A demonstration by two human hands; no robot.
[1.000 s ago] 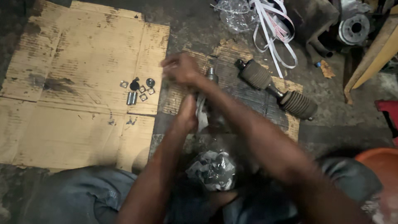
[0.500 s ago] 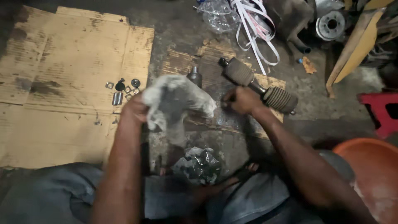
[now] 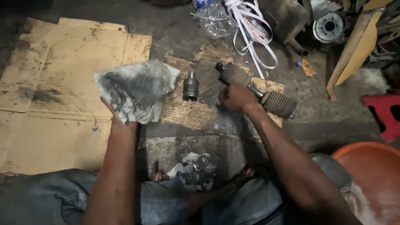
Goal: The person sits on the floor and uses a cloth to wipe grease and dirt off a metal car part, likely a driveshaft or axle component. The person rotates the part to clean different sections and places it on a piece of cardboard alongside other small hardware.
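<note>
My left hand holds up a dirty grey rag over the cardboard sheet; the rag hides most of the fingers. My right hand rests on a drive shaft with two ribbed rubber boots lying on a smaller greasy cardboard piece. Whether its fingers close around the shaft is unclear. A dark metal joint housing stands upright between the rag and my right hand, touched by neither.
A crumpled plastic wrap lies between my legs. White straps and a clear bag sit at the top. A metal hub, a wooden plank, a red stool and an orange basin stand on the right.
Both hands left the joint housing. My left hand lifted the rag leftward over the cardboard, now covering the small parts, and my right hand reached to the booted shaft.
</note>
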